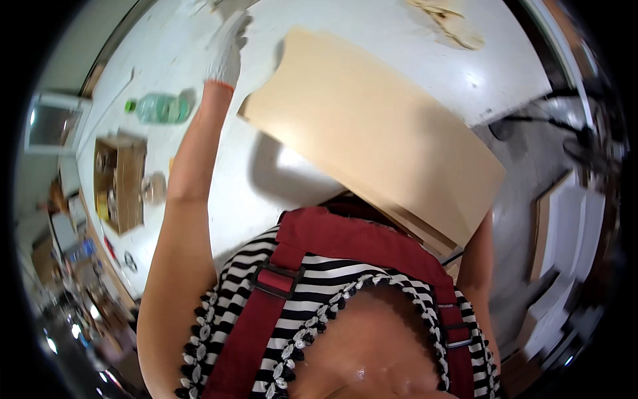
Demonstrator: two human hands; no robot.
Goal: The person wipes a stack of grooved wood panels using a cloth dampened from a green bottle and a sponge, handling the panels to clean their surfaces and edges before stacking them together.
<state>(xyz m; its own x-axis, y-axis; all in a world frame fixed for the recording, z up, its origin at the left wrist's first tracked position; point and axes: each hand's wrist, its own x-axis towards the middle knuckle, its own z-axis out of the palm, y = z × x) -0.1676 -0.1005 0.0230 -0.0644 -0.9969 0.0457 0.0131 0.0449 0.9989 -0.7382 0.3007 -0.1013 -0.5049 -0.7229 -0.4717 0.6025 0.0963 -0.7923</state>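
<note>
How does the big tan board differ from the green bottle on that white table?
The plywood board is flat, tan and opaque; the plastic bottle is round, green and see-through. The board is far larger and is lifted at a slant, the bottle lies on its side. Both are over the white table.

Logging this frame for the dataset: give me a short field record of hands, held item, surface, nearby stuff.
left hand: gloved left hand, reaching out over the white table, at the board's far edge
right hand: hidden behind the board
held item: large pale wooden board, tilted, carried against the body
nearby: green plastic bottle lying on its side; open wooden box
</note>
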